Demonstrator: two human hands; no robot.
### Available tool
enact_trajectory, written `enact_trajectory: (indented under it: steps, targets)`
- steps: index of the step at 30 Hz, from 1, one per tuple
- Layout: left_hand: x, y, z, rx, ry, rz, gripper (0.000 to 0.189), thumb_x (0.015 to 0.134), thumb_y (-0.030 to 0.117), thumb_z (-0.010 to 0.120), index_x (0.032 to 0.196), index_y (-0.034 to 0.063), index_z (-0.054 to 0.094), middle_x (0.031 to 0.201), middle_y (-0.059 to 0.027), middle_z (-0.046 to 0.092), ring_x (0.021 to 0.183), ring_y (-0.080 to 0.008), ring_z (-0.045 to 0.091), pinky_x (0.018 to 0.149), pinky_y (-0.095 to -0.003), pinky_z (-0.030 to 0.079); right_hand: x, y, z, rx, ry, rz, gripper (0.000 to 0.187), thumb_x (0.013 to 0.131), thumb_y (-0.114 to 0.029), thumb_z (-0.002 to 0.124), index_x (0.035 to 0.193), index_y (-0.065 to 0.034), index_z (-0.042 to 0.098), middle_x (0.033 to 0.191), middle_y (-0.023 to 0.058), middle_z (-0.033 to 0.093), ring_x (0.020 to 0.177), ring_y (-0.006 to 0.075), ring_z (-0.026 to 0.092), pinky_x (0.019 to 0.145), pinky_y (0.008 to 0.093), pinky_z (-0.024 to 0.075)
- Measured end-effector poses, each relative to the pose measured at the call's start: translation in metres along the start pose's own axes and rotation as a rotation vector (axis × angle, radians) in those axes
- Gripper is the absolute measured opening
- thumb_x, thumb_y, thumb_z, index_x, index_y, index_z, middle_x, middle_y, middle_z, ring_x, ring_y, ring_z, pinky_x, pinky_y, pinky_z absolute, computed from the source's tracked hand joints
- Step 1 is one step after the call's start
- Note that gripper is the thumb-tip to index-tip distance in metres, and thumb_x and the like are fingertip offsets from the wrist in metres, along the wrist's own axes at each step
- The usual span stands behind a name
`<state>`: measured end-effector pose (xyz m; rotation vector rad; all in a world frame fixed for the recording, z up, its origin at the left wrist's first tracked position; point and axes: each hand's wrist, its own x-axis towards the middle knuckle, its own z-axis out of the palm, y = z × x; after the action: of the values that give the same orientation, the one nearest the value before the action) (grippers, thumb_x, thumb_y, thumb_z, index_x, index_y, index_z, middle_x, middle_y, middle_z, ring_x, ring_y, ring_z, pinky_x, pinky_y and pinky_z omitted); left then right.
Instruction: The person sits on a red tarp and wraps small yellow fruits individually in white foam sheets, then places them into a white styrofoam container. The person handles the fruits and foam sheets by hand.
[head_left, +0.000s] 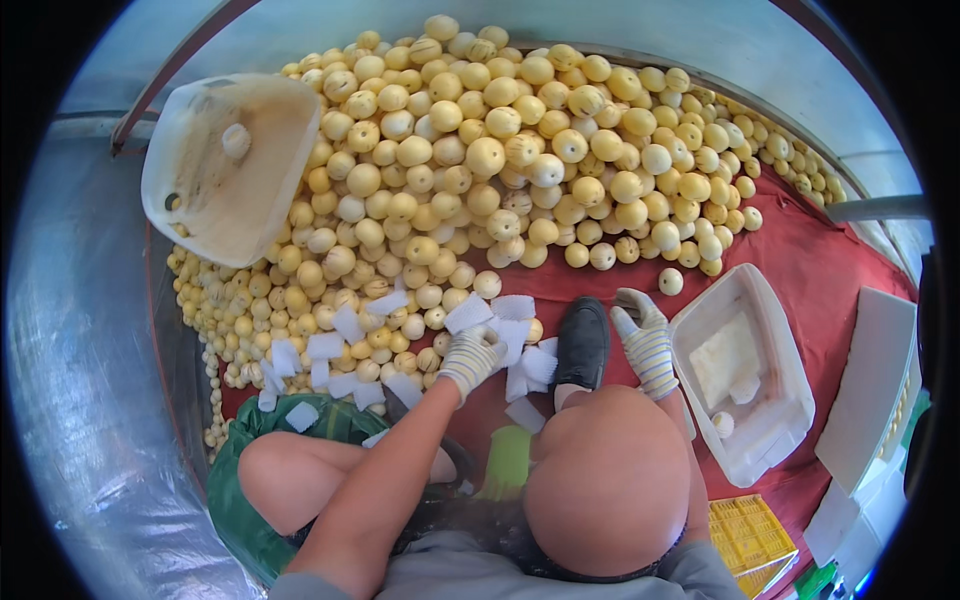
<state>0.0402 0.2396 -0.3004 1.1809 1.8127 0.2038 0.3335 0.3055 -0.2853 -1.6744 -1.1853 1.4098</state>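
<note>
My left hand (472, 358), in a striped knit work glove, is among white foam net sleeves (513, 335) on the red cloth. Its fingers are curled against one foam net sleeve (468, 313); whether they grip it is hidden. My right hand (646, 343), gloved alike, hangs between my black shoe (583, 341) and a white plastic tub (784, 375). Its thumb and fingers are apart, with nothing between them. Ahead lies a large heap of yellow pepino melons (484, 156), some with dark stripes. A single pepino melon (670, 281) rests apart on the red cloth (540, 274).
The right tub holds a foam-netted fruit (722, 425) and a foam piece (745, 388). Another white tub (225, 180) lies tilted against the heap. A green plastic bag (247, 480) is beside my left knee. Yellow crates (750, 532) and white foam boxes (870, 390) stand right.
</note>
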Motion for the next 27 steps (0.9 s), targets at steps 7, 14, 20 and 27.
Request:
enact_trajectory:
  steps: [7, 14, 20, 27]
  targets:
    - [-0.005, 0.120, -0.009, -0.845, -0.163, -0.196, 0.022, 0.088, 0.020, 0.074, 0.096, 0.0052, 0.059, 0.069, -0.0008, 0.061, 0.049, -0.0048, 0.052, 0.042, -0.0187, 0.039, -0.008, -0.052, 0.030, 0.474, -0.402, 0.074, 0.042, 0.089, -0.014, 0.067, 0.126, 0.0027, 0.058, 0.108, 0.0118, 0.069, 0.100, 0.0175, 0.065, 0.090, 0.0332, 0.0518]
    - [0.004, 0.117, 0.019, 0.049, 0.391, 0.384, 0.062, 0.077, 0.005, 0.070, 0.136, 0.0018, 0.052, 0.119, -0.0168, 0.061, 0.101, -0.0259, 0.063, 0.090, -0.0376, 0.052, -0.006, -0.062, 0.029, -0.094, -0.313, -0.114, 0.033, 0.083, -0.013, 0.065, 0.113, 0.0003, 0.067, 0.091, 0.0177, 0.069, 0.084, 0.0226, 0.066, 0.080, 0.0333, 0.0527]
    - [-0.004, 0.136, 0.011, 0.327, 0.337, 0.380, 0.060, 0.082, 0.019, 0.070, 0.138, 0.0062, 0.052, 0.118, -0.0225, 0.062, 0.105, -0.0386, 0.060, 0.094, -0.0461, 0.048, -0.005, -0.054, 0.028, 0.166, -0.146, -0.009, 0.035, 0.086, -0.015, 0.068, 0.118, 0.0002, 0.064, 0.097, 0.0098, 0.069, 0.090, 0.0140, 0.064, 0.082, 0.0309, 0.0527]
    - [0.006, 0.152, 0.013, 0.213, 0.281, 0.415, 0.057, 0.082, 0.016, 0.069, 0.135, -0.0003, 0.052, 0.121, -0.0243, 0.061, 0.113, -0.0379, 0.058, 0.100, -0.0438, 0.045, -0.004, -0.057, 0.024, 0.122, -0.050, -0.034, 0.036, 0.086, -0.018, 0.070, 0.118, -0.0009, 0.064, 0.101, 0.0117, 0.070, 0.088, 0.0156, 0.067, 0.078, 0.0315, 0.0553]
